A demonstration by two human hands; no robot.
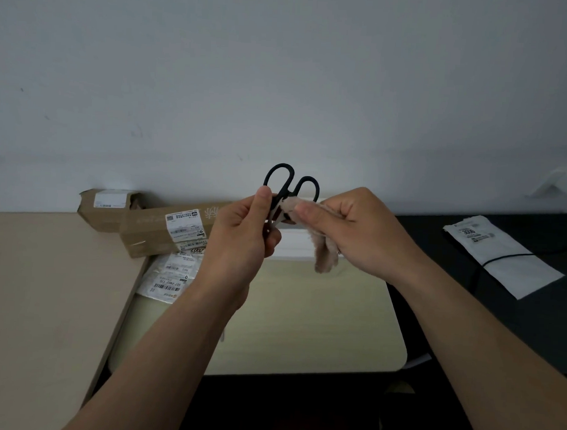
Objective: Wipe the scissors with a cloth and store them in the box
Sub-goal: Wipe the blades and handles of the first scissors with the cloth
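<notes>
Black-handled scissors (285,182) are held up in front of the wall, handles upward, blades pointing down and mostly hidden. My left hand (242,242) grips them just below the handles. My right hand (349,234) pinches a fluffy beige cloth (326,252) against the scissors near the pivot, and the cloth's loose end hangs below my fingers. A white box (302,245) sits on the small table behind my hands, largely covered by them.
Two brown cardboard parcels (158,225) lie at the back left. White labelled mail bags (172,275) lie below them. On the dark desk (531,323) at right lies a white packet (501,257) with a black cable across it. A pale table (303,329) is under my arms.
</notes>
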